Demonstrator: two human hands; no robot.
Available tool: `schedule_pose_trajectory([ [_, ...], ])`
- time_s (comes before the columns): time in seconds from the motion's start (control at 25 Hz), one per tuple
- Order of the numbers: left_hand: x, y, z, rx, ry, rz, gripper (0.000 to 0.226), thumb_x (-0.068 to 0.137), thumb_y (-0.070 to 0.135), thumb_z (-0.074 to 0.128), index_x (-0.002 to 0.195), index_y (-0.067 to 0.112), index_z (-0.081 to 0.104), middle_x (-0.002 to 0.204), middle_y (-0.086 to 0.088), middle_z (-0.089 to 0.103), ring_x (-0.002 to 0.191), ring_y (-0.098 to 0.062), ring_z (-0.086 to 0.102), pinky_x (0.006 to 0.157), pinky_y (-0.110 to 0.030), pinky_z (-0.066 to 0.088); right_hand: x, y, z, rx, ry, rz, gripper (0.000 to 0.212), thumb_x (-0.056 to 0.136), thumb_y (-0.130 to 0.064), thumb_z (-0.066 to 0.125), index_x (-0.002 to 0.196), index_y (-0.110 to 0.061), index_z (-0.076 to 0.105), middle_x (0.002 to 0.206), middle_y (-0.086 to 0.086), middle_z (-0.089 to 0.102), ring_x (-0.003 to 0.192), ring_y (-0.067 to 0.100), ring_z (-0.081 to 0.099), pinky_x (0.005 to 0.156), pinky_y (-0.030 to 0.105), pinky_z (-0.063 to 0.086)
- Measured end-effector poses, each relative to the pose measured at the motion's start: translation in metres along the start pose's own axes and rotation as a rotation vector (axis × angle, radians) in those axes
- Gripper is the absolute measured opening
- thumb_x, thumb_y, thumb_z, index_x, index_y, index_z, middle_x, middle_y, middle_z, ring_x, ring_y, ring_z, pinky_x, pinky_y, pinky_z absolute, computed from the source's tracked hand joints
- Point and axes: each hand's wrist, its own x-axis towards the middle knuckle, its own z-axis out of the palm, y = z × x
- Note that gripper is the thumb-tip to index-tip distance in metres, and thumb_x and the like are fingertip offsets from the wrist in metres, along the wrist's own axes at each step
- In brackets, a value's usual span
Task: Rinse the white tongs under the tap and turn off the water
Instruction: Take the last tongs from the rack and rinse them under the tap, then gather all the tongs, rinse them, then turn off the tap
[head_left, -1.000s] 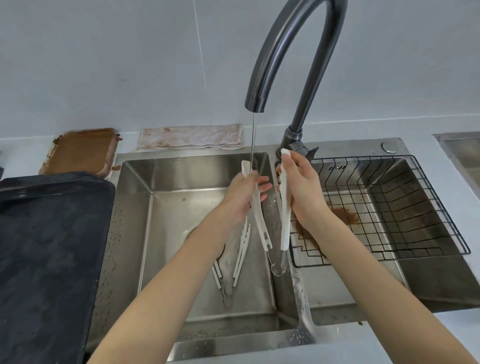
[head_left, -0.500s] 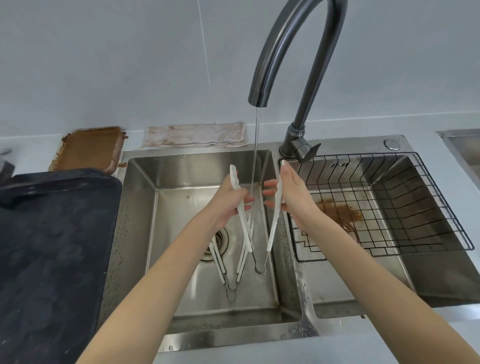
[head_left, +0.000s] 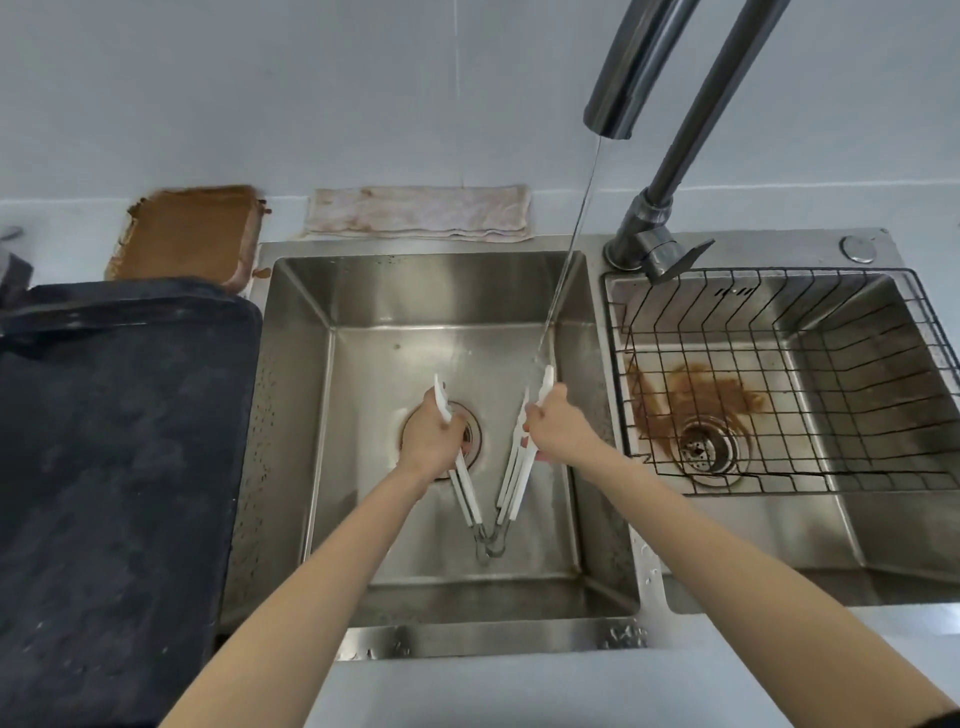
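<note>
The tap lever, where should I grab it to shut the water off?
Take the flat lever by its free end, which juts right and toward you from the tap base. Reach from the wire basket side; the spout blocks the left.

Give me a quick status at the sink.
Left hand and right hand each grip an arm of the white tongs. Stream hits right arm's tip. Tap running; nothing obstructing.

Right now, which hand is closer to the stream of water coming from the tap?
The right hand. It holds one tong arm where the water stream lands. The left hand grips the other arm farther left, over the drain.
</note>
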Motion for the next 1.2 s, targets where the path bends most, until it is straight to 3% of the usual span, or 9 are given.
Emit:
schedule_pose_trajectory([
  [0.12, 0.008, -0.021, 0.000, -0.058, 0.064, -0.082, 0.036, 0.094, 0.009, 0.037, 0.130, 0.006, 0.039, 0.098, -0.019, 0.062, 0.068, -0.026, 0.062, 0.079, -0.045, 0.057, 0.015, 0.010, 0.009, -0.008, -0.005, 0.072, 0.041, 0.100, -0.014, 0.030, 0.134, 0.008, 0.020, 0.116, 0.024, 0.056, 0.112, 0.036, 0.059, 0.094, 0.043, 0.050],
  [0.24, 0.011, -0.045, 0.008, 0.042, 0.102, -0.101, 0.050, 0.096, 0.015, 0.038, 0.143, 0.007, 0.027, 0.111, -0.024, 0.065, 0.091, -0.034, 0.063, 0.085, -0.039, 0.052, 0.024, 0.022, 0.022, -0.104, -0.043, 0.111, 0.050, 0.100, -0.016, 0.028, 0.142, 0.005, 0.010, 0.123, 0.028, 0.056, 0.109, 0.035, 0.060, 0.092, 0.044, 0.051],
  [0.36, 0.010, -0.064, 0.015, 0.082, 0.112, -0.087, 0.056, 0.097, 0.016, 0.037, 0.148, 0.006, 0.017, 0.102, -0.027, 0.066, 0.094, -0.039, 0.062, 0.079, -0.035, 0.047, 0.028, 0.038, 0.034, -0.162, -0.075, 0.163, 0.058, 0.100, -0.018, 0.029, 0.146, 0.003, 0.000, 0.120, 0.027, 0.058, 0.106, 0.036, 0.061, 0.090, 0.043, 0.051],
  [0.44, 0.013, -0.074, 0.017, 0.084, 0.119, -0.123, 0.055, 0.097, 0.014, 0.037, 0.148, 0.007, 0.017, 0.108, -0.026, 0.064, 0.099, -0.038, 0.060, 0.084, -0.036, 0.046, 0.032, 0.045, 0.039, -0.172, -0.056, 0.192, 0.058, 0.100, -0.017, 0.028, 0.146, 0.002, 0.000, 0.121, 0.027, 0.057, 0.107, 0.037, 0.060, 0.090, 0.042, 0.050],
  [0.68, 0.033, -0.084, 0.024, 0.064, 0.068, -0.183, 0.057, 0.097, 0.018, 0.039, 0.149, 0.010, 0.015, 0.125, -0.029, 0.056, 0.115, -0.041, 0.054, 0.100, -0.046, 0.044, 0.047, 0.054, 0.046, -0.110, -0.004, 0.251, 0.056, 0.100, -0.014, 0.029, 0.146, 0.002, 0.003, 0.123, 0.025, 0.056, 0.111, 0.036, 0.059, 0.094, 0.041, 0.048],
  [0.88, 0.049, -0.081, 0.030, 0.104, 0.024, -0.154, 0.045, 0.096, 0.023, 0.044, 0.137, 0.004, 0.039, 0.133, -0.016, 0.055, 0.124, -0.033, 0.049, 0.103, -0.038, 0.039, 0.056, 0.057, 0.046, -0.173, 0.003, 0.283, 0.053, 0.101, -0.020, 0.031, 0.146, 0.002, 0.012, 0.134, 0.024, 0.049, 0.119, 0.038, 0.052, 0.097, 0.039, 0.043],
  [1.08, 0.061, -0.088, 0.035, 0.138, 0.052, -0.190, 0.051, 0.094, 0.030, 0.048, 0.137, 0.005, 0.039, 0.138, -0.016, 0.049, 0.126, -0.032, 0.047, 0.103, -0.042, 0.039, 0.063, 0.061, 0.052, -0.164, 0.057, 0.281, 0.052, 0.100, -0.024, 0.036, 0.143, 0.001, 0.022, 0.134, 0.024, 0.050, 0.120, 0.040, 0.051, 0.098, 0.042, 0.044],
  [1.2, 0.060, -0.087, 0.038, 0.177, 0.064, -0.238, 0.063, 0.092, 0.036, 0.050, 0.142, 0.004, 0.030, 0.147, -0.015, 0.035, 0.132, -0.032, 0.040, 0.103, -0.042, 0.037, 0.063, 0.062, 0.056, -0.096, 0.108, 0.298, 0.057, 0.097, -0.032, 0.042, 0.140, 0.001, 0.025, 0.143, 0.021, 0.039, 0.125, 0.038, 0.046, 0.102, 0.044, 0.042],
])
